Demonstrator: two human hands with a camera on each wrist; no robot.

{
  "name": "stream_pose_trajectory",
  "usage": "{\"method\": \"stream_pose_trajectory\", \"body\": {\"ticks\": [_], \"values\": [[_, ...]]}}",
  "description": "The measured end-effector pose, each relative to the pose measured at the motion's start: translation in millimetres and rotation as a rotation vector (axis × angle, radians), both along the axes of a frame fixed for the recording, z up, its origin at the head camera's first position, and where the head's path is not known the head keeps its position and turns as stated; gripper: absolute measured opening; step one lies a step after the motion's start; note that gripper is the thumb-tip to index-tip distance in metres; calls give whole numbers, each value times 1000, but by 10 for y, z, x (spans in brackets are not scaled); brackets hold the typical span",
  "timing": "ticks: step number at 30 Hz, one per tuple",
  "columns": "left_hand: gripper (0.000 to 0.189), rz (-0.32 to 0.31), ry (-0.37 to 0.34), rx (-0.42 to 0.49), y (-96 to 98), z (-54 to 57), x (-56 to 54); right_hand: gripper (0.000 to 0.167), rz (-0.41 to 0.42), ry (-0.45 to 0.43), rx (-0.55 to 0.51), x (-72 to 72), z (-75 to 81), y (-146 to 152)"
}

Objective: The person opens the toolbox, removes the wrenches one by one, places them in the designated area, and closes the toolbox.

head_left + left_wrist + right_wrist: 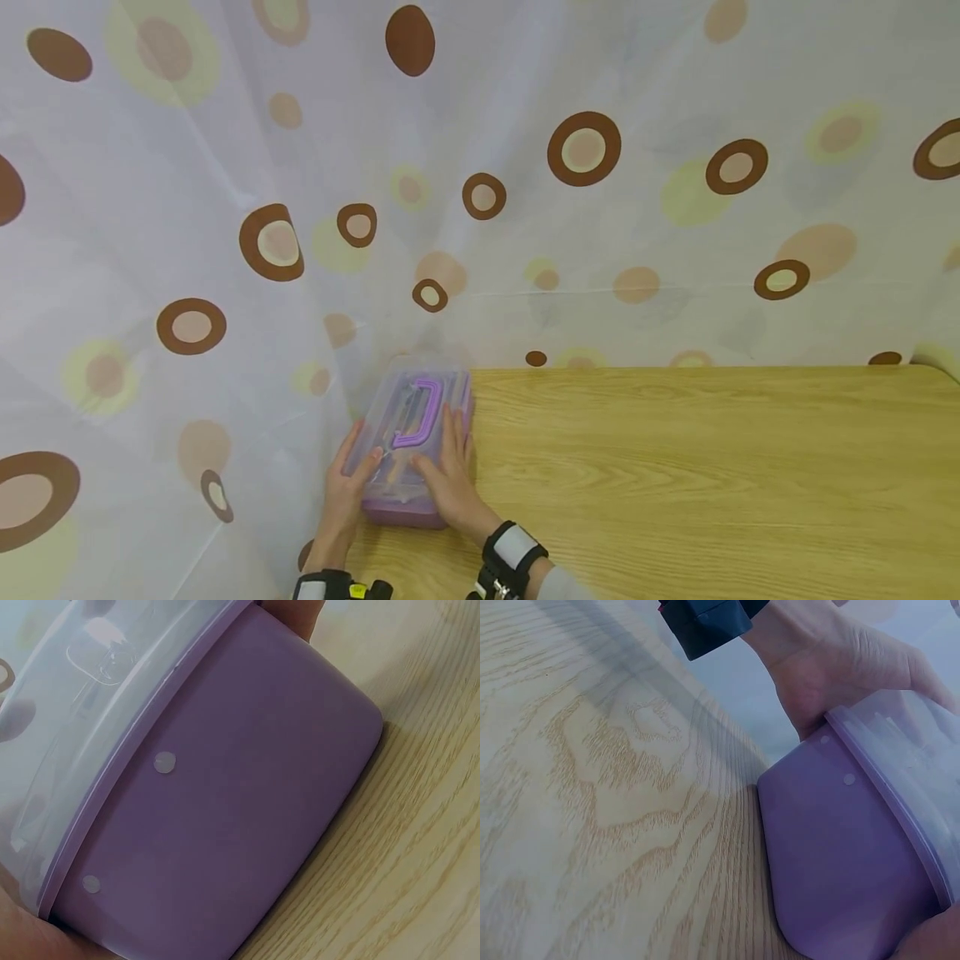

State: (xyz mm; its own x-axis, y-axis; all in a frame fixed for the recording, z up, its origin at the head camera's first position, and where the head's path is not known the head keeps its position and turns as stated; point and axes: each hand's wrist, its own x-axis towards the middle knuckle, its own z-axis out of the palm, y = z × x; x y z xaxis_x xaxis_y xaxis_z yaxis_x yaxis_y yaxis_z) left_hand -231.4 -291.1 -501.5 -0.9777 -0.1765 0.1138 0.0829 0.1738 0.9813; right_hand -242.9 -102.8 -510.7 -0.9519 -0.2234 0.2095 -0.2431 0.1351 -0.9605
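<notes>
**One purple box [405, 512] held near the table's [675, 467] far left corner**

The box is set flat on the table, its far end brought close to the far edge and its left side to a spotted cloth [187, 250]. Its lower part is made in smooth, plain purple with a rounded corner; on its near end two small pale round studs [165, 762] are seen. It is topped by a clear, shiny lid [396, 479], to which an angular, brighter purple handle [433, 412] is fitted, folded down. Contents are glimpsed through the lid, too blurred to be named. The box's left side is gripped by the left hand [343, 492], its right side by the right hand [453, 492]; both thumbs are rested on the lid, apart from the fingers, which are laid along the sides.
</notes>
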Motion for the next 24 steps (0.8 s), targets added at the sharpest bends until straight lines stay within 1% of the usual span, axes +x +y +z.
{"method": "stream_pose_trajectory", "body": {"ticks": [10,15,19,24], "values": [[71,-8,23,3,84,-22,-13,92,1,22,-19,4,-3,88],[70,-8,45,6,141,-31,-6,91,0,35,-19,8,-18,139],[71,-17,36,2,191,-30,16,90,-18,48,-27,24,-20,181],[71,-26,29,4,247,-30,30,90,-28,33,-22,55,7,240]]}}
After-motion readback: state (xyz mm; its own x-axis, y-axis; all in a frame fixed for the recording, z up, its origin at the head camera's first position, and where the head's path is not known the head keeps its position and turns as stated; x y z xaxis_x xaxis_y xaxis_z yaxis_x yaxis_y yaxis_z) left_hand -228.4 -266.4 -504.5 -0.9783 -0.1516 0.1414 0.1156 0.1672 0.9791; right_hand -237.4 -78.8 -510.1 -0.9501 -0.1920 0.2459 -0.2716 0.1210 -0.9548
